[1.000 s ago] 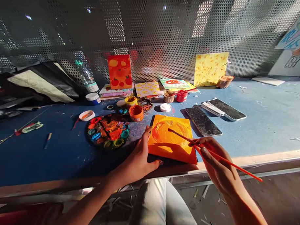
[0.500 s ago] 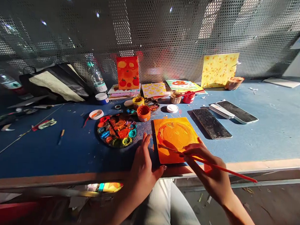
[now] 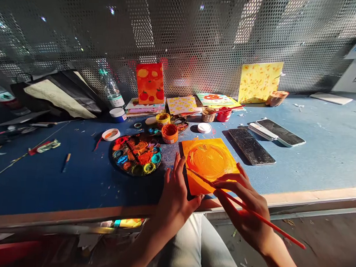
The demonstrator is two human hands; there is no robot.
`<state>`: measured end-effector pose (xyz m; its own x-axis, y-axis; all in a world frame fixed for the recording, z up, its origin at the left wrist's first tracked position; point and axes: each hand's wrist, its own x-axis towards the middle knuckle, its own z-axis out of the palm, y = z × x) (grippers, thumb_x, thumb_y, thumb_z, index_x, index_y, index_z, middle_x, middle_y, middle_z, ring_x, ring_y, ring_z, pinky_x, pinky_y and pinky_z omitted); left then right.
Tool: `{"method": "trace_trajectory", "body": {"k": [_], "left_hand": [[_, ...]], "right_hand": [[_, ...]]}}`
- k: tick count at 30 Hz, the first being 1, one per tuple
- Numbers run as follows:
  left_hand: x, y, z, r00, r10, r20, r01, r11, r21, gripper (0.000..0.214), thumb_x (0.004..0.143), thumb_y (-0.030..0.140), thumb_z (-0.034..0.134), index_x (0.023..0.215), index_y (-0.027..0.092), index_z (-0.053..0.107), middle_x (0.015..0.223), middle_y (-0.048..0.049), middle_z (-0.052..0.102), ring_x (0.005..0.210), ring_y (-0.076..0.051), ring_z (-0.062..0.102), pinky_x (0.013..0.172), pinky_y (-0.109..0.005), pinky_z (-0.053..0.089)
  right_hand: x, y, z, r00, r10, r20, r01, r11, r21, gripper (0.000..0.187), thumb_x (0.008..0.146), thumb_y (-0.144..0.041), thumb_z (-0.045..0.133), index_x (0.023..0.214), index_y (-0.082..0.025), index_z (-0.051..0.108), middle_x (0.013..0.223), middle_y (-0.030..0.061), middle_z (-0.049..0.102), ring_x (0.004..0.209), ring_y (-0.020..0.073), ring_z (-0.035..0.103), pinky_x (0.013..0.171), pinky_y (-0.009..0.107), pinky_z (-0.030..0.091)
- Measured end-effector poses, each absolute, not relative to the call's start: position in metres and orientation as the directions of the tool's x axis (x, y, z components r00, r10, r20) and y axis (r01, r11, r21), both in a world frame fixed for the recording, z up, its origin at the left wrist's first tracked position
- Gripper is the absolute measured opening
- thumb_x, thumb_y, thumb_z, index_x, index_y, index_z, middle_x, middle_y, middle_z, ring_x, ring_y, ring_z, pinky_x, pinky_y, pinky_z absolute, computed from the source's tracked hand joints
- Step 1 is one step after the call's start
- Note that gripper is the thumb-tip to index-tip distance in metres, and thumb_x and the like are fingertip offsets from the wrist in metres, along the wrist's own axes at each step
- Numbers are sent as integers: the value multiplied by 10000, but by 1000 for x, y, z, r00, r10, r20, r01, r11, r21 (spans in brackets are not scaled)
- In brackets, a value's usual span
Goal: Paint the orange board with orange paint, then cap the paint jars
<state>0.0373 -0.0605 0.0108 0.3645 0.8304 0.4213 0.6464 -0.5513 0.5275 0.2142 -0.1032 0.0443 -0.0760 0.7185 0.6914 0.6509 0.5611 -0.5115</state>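
- Nearest: denim-clad legs point(image 3: 188, 243), below the counter point(image 3: 317, 165) edge.
- Right hand point(image 3: 248, 208): fingers pinched round a red paintbrush point(image 3: 281, 230); handle slants back over the hand, tip over the canvas's lower left. Tip contact: cannot tell.
- Left hand point(image 3: 177, 195): holds nothing visible, fingers apart, thumb by the near edge of the canvas. Touching or just beside: cannot tell.
- Orange canvas point(image 3: 213, 160): flat on the counter near its front edge, between the hands; big round orange shape, thick strokes.
- Round palette point(image 3: 136, 154): left of canvas, mixed paints.
- Black phone point(image 3: 251, 147): right of canvas; pale-cased phone point(image 3: 283, 132) beyond it.
- Behind canvas: orange paint jar point(image 3: 169, 134), white lid point(image 3: 204, 128), yellow paint jar point(image 3: 163, 119), red paint jar point(image 3: 223, 115).
- Farther: red painting point(image 3: 149, 84) and yellow painting point(image 3: 259, 82), both upright; plastic bottle point(image 3: 114, 94) at left.
- Farthest: perforated metal screen point(image 3: 193, 40).
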Motion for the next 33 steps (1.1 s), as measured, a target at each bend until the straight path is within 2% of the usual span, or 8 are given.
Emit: {"method": "trace_trajectory", "body": {"k": [5, 10, 15, 22, 26, 28, 33], "left_hand": [[36, -61, 9, 365, 815, 451, 636, -572, 518, 1017, 801, 472, 682, 1499, 213, -10, 1533, -247, 266, 1416, -405, 311, 1104, -609, 344], [36, -63, 12, 379, 814, 441, 641, -575, 509, 1028, 804, 387, 691, 1505, 224, -44, 1537, -255, 260, 1417, -421, 298, 1072, -647, 362], [36, -65, 16, 386, 795, 468, 660, -593, 462, 1043, 811, 393, 692, 1505, 248, -73, 1517, -268, 298, 1398, -427, 330, 1021, -668, 403], [38, -63, 17, 369, 801, 472, 681, -578, 449, 1091, 757, 314, 743, 1505, 235, -48, 1493, -294, 326, 1374, -448, 359, 993, -672, 426], [39, -64, 16, 355, 794, 494, 690, -579, 434, 1082, 760, 321, 739, 1510, 238, -36, 1478, -276, 364, 1358, -432, 397, 992, -656, 440], [39, -63, 15, 361, 779, 512, 678, -596, 430, 1075, 764, 313, 729, 1513, 223, -37, 1479, -283, 356, 1356, -435, 399, 990, -655, 441], [38, -61, 11, 359, 773, 524, 655, -608, 448, 1074, 741, 227, 709, 1516, 225, -34, 1484, -282, 342, 1344, -451, 408, 971, -678, 439]], "right_hand": [[216, -106, 44, -157, 744, 649, 633, 580, -513, 155, 821, -105, 592, 881, -247, 611, 756, -27, 713, 780, 170, 675, 1108, 550, 336], [220, -110, 40, -94, 782, 616, 583, 545, -603, 156, 824, -81, 577, 844, -236, 584, 765, -25, 675, 775, 147, 650, 1095, 527, 345], [217, -105, 37, -113, 763, 637, 575, 573, -584, 135, 835, -91, 578, 852, -225, 579, 782, -29, 671, 781, 137, 647, 1114, 511, 321], [231, -113, 44, -105, 781, 615, 509, 574, -642, 162, 819, -69, 572, 848, -227, 587, 799, -26, 656, 846, 147, 628, 1140, 514, 277], [239, -116, 43, -129, 806, 578, 500, 556, -664, 150, 814, -75, 591, 847, -222, 589, 855, -5, 664, 852, 160, 634, 1092, 495, 344], [246, -119, 44, -130, 812, 569, 496, 550, -672, 144, 814, -76, 586, 812, -221, 583, 818, -10, 655, 854, 169, 637, 1072, 473, 369], [260, -127, 49, -16, 782, 622, 518, 539, -664, 145, 820, -91, 586, 767, -226, 590, 714, -36, 623, 808, 158, 644, 1012, 384, 436]]}}
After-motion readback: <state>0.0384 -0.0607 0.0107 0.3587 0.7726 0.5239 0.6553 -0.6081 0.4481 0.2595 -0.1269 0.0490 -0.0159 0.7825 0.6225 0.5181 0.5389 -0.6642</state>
